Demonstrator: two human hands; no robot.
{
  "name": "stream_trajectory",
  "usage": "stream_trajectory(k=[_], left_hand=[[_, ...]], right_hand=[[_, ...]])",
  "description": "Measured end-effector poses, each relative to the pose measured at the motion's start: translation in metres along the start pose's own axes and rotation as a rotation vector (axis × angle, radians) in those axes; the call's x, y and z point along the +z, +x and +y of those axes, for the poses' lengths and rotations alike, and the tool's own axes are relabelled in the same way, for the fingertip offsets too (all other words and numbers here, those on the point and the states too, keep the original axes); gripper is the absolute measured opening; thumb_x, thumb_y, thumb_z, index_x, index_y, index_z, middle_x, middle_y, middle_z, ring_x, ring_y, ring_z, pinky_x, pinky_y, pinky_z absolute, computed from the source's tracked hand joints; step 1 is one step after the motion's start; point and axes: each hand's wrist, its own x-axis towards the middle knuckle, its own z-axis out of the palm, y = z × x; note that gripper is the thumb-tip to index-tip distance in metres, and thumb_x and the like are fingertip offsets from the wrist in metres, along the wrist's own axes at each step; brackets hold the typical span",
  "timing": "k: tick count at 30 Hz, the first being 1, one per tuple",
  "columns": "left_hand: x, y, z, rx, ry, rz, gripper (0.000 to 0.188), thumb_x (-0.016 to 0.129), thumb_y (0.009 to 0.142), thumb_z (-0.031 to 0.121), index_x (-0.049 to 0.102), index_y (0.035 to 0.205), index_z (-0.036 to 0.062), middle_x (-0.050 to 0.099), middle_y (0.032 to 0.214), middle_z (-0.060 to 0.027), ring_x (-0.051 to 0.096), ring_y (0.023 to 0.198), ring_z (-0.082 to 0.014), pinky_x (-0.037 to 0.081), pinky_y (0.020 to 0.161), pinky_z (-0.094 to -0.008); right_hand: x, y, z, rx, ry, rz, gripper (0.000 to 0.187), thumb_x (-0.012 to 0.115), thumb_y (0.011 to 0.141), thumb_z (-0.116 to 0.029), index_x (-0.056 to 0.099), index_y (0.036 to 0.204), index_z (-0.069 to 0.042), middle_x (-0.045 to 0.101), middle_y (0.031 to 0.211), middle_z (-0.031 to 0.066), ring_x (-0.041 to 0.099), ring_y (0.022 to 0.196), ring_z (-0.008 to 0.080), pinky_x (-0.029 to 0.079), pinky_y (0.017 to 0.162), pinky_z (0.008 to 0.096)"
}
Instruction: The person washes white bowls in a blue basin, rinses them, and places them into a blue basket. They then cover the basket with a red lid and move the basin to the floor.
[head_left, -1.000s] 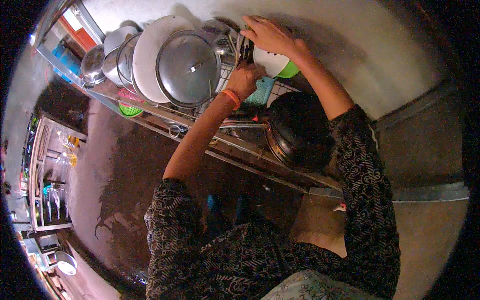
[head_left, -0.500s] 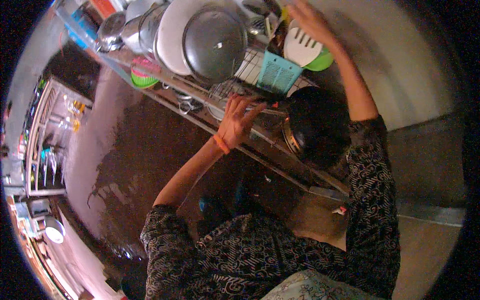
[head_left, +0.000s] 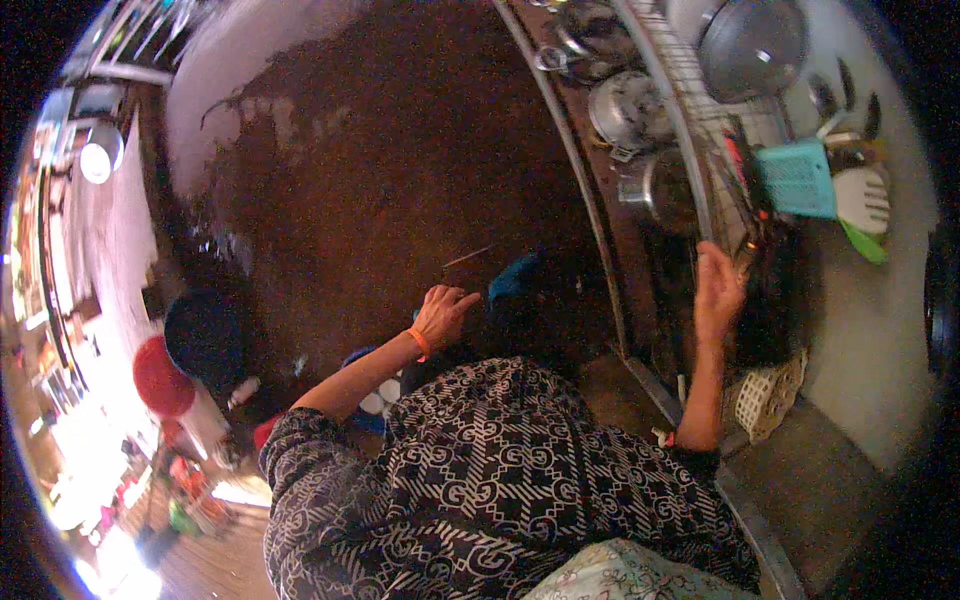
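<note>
My left hand [head_left: 443,318], with an orange band at its wrist, hangs over the dark floor in front of me. Its fingers are loosely bent and apart, holding nothing. On the right, my right hand [head_left: 718,295] is raised beside the metal rail [head_left: 683,125] of a dish rack; its fingers look loosely extended, and I see nothing in them. Whether its fingertips touch the rail is unclear. Beyond that hand hang a turquoise perforated utensil holder [head_left: 800,178] and a white slotted turner [head_left: 862,198], with a green utensil [head_left: 865,242] under the turner.
Metal pots [head_left: 632,110] stand on the rack's lower level, and a round lid [head_left: 755,45] leans above. A cream perforated basket [head_left: 765,405] is by my right forearm. To the left stand a red bucket [head_left: 163,377] and a dark blue bucket [head_left: 205,340].
My view has turned left, so the rack now lies to the right. My right hand has come down from the utensils, and my left hand has moved away from the rack's edge.
</note>
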Motion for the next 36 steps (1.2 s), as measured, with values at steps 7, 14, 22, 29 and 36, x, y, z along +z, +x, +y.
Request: stream_trajectory(k=[7, 14, 22, 29, 36], left_hand=[[0.008, -0.138, 0.003, -0.349, -0.008, 0.056, 0.047, 0.055, 0.075, 0.004, 0.054, 0.122, 0.0111, 0.056, 0.103, -0.0123, 0.051, 0.100, -0.0316, 0.039, 0.092, -0.0441], [0.058, -0.170, 0.020, -0.568, -0.151, 0.101, 0.055, 0.062, 0.073, 0.013, 0.051, 0.127, 0.0137, 0.056, 0.103, -0.0121, 0.050, 0.095, -0.0331, 0.042, 0.085, -0.0446], [0.084, -0.186, 0.073, -0.967, -0.329, 0.211, 0.050, 0.057, 0.073, 0.007, 0.053, 0.122, 0.0115, 0.059, 0.099, -0.0138, 0.053, 0.094, -0.0336, 0.043, 0.082, -0.0456], [0.095, -0.207, 0.085, -1.151, -0.513, 0.236, 0.051, 0.063, 0.073, 0.009, 0.052, 0.123, 0.0081, 0.059, 0.094, -0.0161, 0.054, 0.090, -0.0361, 0.045, 0.080, -0.0451], [0.133, -0.219, 0.084, -1.343, -0.735, 0.386, 0.047, 0.062, 0.075, 0.007, 0.054, 0.121, 0.0062, 0.062, 0.094, -0.0172, 0.057, 0.089, -0.0358, 0.046, 0.082, -0.0434]], right_hand=[[0.130, -0.099, -0.008, -0.023, -0.130, -0.514, 0.019, 0.066, 0.086, -0.016, 0.066, 0.100, -0.004, 0.065, 0.102, 0.0117, 0.064, 0.089, 0.0208, 0.053, 0.077, 0.0310], [0.170, -0.071, -0.012, -0.258, -0.198, -0.726, 0.013, 0.071, 0.077, -0.013, 0.064, 0.085, -0.006, 0.066, 0.089, 0.0070, 0.060, 0.082, 0.0236, 0.049, 0.075, 0.0341], [0.225, -0.023, -0.008, -0.425, -0.325, -1.047, 0.009, 0.069, 0.079, -0.013, 0.063, 0.080, -0.006, 0.064, 0.081, 0.0072, 0.060, 0.077, 0.0229, 0.048, 0.070, 0.0339], [0.321, 0.011, 0.007, -0.494, -0.584, -1.184, 0.013, 0.065, 0.083, -0.020, 0.062, 0.085, -0.007, 0.064, 0.088, 0.0085, 0.059, 0.088, 0.0277, 0.047, 0.077, 0.0391], [0.369, 0.021, 0.045, -0.474, -1.045, -1.311, 0.012, 0.064, 0.081, -0.018, 0.066, 0.089, -0.009, 0.066, 0.091, 0.0100, 0.061, 0.092, 0.0295, 0.049, 0.077, 0.0418]])
